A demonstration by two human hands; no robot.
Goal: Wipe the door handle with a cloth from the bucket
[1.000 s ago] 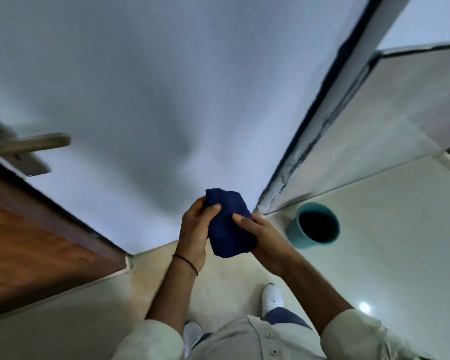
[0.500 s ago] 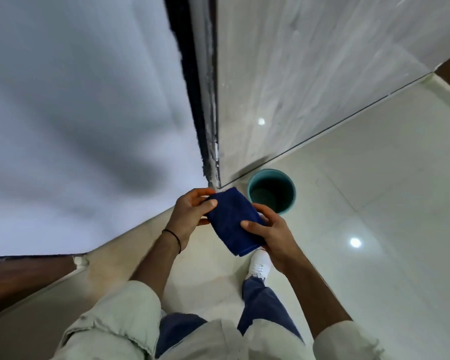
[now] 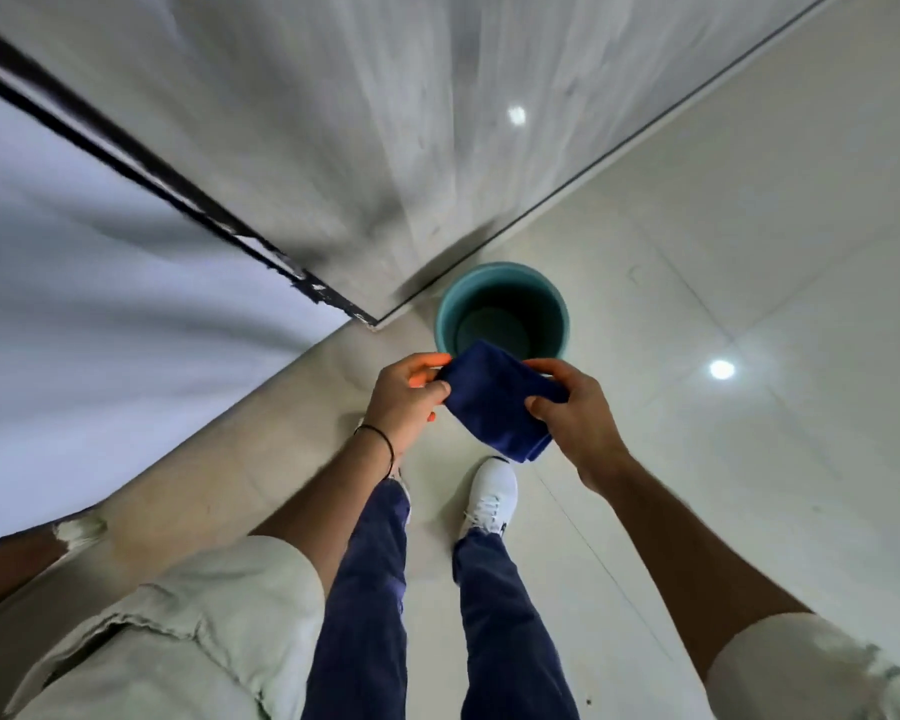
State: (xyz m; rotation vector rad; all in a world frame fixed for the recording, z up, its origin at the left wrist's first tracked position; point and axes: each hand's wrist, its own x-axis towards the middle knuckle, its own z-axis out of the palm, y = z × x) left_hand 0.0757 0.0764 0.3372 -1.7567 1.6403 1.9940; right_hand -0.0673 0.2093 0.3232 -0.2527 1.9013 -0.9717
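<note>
A folded dark blue cloth (image 3: pixel 494 402) is held between both hands in the middle of the head view. My left hand (image 3: pixel 404 402) pinches its left edge and my right hand (image 3: pixel 575 413) grips its right side. Just beyond the cloth a teal bucket (image 3: pixel 559 309) stands on the floor against the wall; its inside looks dark and the cloth covers its near rim. The door handle is out of view.
A white door (image 3: pixel 100 314) fills the left side, with a dark frame strip (image 3: pixel 178 194) beside a grey marble wall (image 3: pixel 411 122). Glossy pale floor tiles (image 3: pixel 749 304) spread to the right. My legs and white shoe (image 3: pixel 489 493) stand below the hands.
The view has swung right and down, away from the door handle, so the bucket now sits directly beyond my hands. Both hands have kept hold of the cloth and brought it over the bucket's near rim.
</note>
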